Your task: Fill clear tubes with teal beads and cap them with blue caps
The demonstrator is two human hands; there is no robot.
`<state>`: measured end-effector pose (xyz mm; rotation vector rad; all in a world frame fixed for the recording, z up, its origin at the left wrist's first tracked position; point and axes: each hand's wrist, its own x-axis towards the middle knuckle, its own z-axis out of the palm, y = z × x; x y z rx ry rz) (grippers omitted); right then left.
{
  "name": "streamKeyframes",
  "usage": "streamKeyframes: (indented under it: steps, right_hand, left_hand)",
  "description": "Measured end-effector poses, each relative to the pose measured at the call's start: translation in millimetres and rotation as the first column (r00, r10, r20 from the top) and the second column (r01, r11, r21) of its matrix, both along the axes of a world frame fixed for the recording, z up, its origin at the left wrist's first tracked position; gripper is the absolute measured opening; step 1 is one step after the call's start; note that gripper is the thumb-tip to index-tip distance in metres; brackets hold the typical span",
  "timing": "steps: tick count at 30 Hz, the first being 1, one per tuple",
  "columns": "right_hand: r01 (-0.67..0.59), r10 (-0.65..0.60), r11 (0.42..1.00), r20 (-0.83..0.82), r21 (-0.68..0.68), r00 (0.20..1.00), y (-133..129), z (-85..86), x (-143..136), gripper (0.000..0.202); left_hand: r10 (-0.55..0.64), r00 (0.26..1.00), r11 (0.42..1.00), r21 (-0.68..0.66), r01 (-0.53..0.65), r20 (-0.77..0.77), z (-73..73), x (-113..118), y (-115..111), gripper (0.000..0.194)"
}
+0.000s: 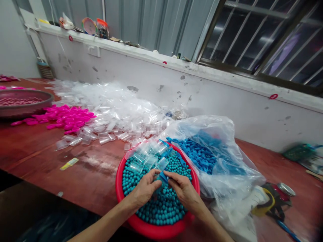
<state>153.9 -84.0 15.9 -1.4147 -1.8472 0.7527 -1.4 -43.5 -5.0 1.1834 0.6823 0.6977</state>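
Over a red basin [120,178] full of teal beads [164,215], my two hands meet. My right hand [183,190] pinches a small blue plastic piece [164,176] between thumb and fingertips. My left hand [146,188] is closed at the other side of this piece, its fingertips together; whether it also grips a clear sleeve there is too small to tell. Several clear plastic sleeves [150,161] lie on the beads at the basin's far side. Right of the basin, a clear plastic bag [222,124] lies open around many blue plastic pieces [196,151].
A big heap of clear sleeves [108,101] spreads along the wall, beside bright pink pieces [68,117]. At far left stands a dark basin [45,101] with pink beads. A tape roll [264,203] and metal-lidded jar [286,190] sit at right on the red table [88,174].
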Motion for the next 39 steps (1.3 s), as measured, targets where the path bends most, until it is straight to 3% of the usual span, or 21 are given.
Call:
streamKeyframes:
  steps: [3, 6, 10, 15, 20, 22, 24, 27, 30, 33, 37, 39]
  right_hand:
    - [0.121, -0.122, 0.993, -0.129, -0.014, 0.984, 1.6, -5.4, -4.9, 0.026]
    - [0.161, -0.16, 0.987, -0.121, -0.002, 0.98, -0.4, -8.0, -10.2, 0.024]
    - [0.086, -0.087, 0.993, 0.001, 0.081, 0.996, -5.5, -1.5, -11.4, 0.025]
    - [-0.094, 0.075, 0.988, 0.153, 0.121, 0.985, -5.7, 5.9, -9.8, 0.028]
    - [-0.142, 0.139, 0.988, 0.05, 0.06, 0.989, 3.4, 4.3, 0.1, 0.022]
    - [-0.096, 0.087, 0.994, -0.137, -0.057, 0.987, 7.9, 3.8, 7.5, 0.02]
    - [-0.022, -0.043, 0.982, -0.332, -0.188, 0.942, 11.7, 2.9, 12.9, 0.026]
    - [0.137, -0.253, 0.949, -0.427, -0.283, 0.868, 13.8, 0.6, 10.6, 0.031]
    - [0.24, -0.284, 0.956, -0.338, -0.167, 0.897, 9.5, -1.4, -2.8, 0.027]
    - [0.143, -0.142, 0.99, -0.125, -0.003, 0.982, 0.3, -2.9, -16.5, 0.031]
    - [0.028, -0.031, 0.999, 0.125, 0.025, 0.992, -8.2, -8.1, -27.8, 0.077]
    - [0.058, -0.063, 0.998, 0.203, 0.03, 0.977, -8.6, -10.9, -33.7, 0.084]
  left_hand:
    - [0.015, 0.999, 1.0, -0.014, -0.015, -0.032, 3.2, -0.5, -1.2, 0.033]
    - [0.03, 0.999, 1.0, 0.006, -0.03, -0.04, 3.2, -1.3, -1.2, 0.037]
    - [0.054, 0.998, 0.998, 0.046, -0.053, -0.025, -2.2, -1.6, -0.5, 0.039]
    - [0.078, 0.996, 0.991, 0.114, -0.073, -0.041, -5.2, -1.1, -1.5, 0.026]
    - [0.108, 0.991, 0.988, 0.122, -0.098, -0.078, -4.0, -1.8, -0.3, 0.024]
    - [0.082, 0.991, 0.992, 0.108, -0.071, -0.104, -2.7, -2.3, -0.1, 0.027]
    - [0.044, 0.993, 0.993, 0.112, -0.032, -0.113, -1.0, -2.4, -0.9, 0.028]
    - [0.011, 0.994, 0.99, 0.139, 0.004, -0.108, 0.6, -2.0, -3.3, 0.027]
    - [0.026, 0.993, 0.988, 0.153, -0.008, -0.116, -0.3, -2.0, -5.1, 0.029]
    - [0.12, 0.986, 0.971, 0.22, -0.093, -0.114, -2.6, -2.3, -4.3, 0.034]
    - [0.178, 0.984, 0.943, 0.291, -0.162, -0.028, -4.9, -1.1, 0.4, 0.039]
    - [0.142, 0.99, 0.95, 0.281, -0.137, 0.003, -5.6, -0.2, 2.0, 0.039]
